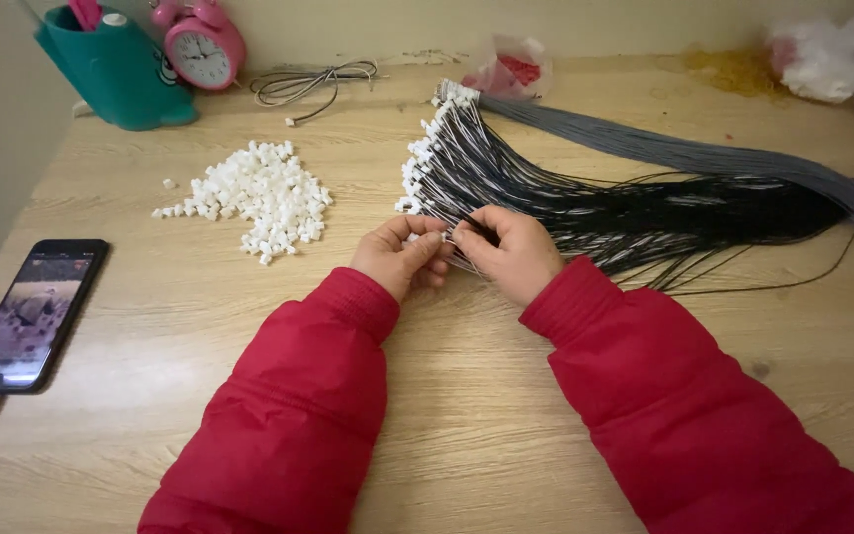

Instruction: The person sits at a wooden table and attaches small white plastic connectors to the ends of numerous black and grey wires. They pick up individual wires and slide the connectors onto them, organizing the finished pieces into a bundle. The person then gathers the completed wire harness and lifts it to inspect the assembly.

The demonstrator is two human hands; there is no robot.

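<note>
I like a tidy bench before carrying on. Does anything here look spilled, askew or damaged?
Nothing looks damaged. The white connectors lie in a loose heap with a few strays at its left edge. Both hands, left hand and right hand, pinch the wire bundle.

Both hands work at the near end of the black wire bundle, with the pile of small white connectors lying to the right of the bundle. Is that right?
Not quite. The head view shows the pile of small white connectors lying to the left of the black wire bundle, not the right. The left hand and right hand do work at the bundle's near end.
</note>
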